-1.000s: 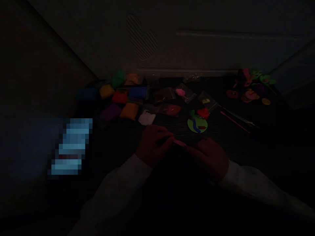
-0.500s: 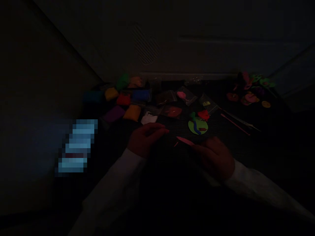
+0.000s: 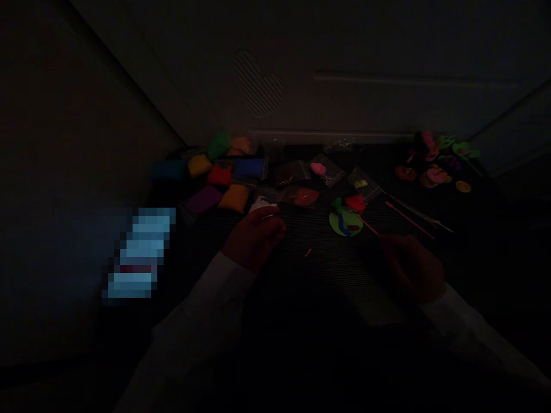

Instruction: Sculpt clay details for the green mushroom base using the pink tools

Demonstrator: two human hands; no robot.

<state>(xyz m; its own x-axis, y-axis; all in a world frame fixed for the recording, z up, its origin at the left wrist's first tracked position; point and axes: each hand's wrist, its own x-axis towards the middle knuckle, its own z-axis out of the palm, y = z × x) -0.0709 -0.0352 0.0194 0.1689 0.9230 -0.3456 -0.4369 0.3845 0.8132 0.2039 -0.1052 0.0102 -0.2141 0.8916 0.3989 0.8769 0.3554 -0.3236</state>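
Note:
In the dim light, my right hand (image 3: 413, 267) is closed around a thin pink clay tool (image 3: 371, 225), whose tip reaches to the edge of a green clay disc (image 3: 357, 225). On the disc lie a blue wavy strip, a small red-brown piece and a green piece. A red clay lump (image 3: 355, 202) touches its far side. My left hand (image 3: 253, 238) is curled beside white clay (image 3: 262, 203); its inner fingers are hidden. Between the hands, a short pink strip (image 3: 308, 252) lies on the dark table (image 3: 297, 281).
Packs of coloured clay, among them a purple one (image 3: 204, 199) and an orange one (image 3: 233, 198), lie at the back left. A pink stick (image 3: 408, 219) lies right of the disc. Finished-looking clay figures (image 3: 434, 175) stand at the back right. A blurred bright screen (image 3: 142, 252) glows at the left.
The pink tool has moved right and away from my left hand with my right hand. The short pink strip now lies alone on the table. My left fingers have curled in.

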